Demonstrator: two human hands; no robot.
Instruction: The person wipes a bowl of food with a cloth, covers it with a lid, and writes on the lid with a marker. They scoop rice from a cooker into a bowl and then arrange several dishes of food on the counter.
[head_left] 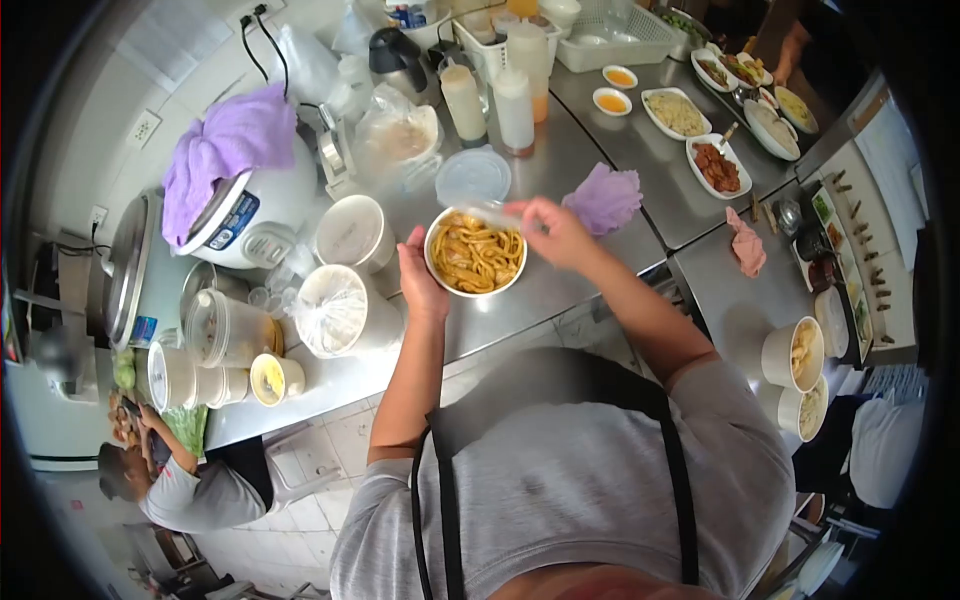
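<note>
A white round bowl (432,262) of sauced thick noodles (476,252) stands on the steel counter in front of me. My left hand (421,277) is upright along the bowl's left side, fingers stretched out and the palm toward its wall. Over the bowl's right rim, my right hand (556,232) is closed in a pinch on a pale, thin item (487,214). Motion blurs that item, and its kind cannot be made out. Just behind the bowl lies a clear plastic lid (473,178). A crumpled purple cloth (604,198) is beyond my right hand.
On the left stand white tubs (355,235), a bag-covered tub (335,312) and a large cooker (262,205). Squeeze bottles (513,105) are behind. Dishes of food (718,168) sit back right; two paper bowls (793,355) are at right. Another person (205,490) works at far left.
</note>
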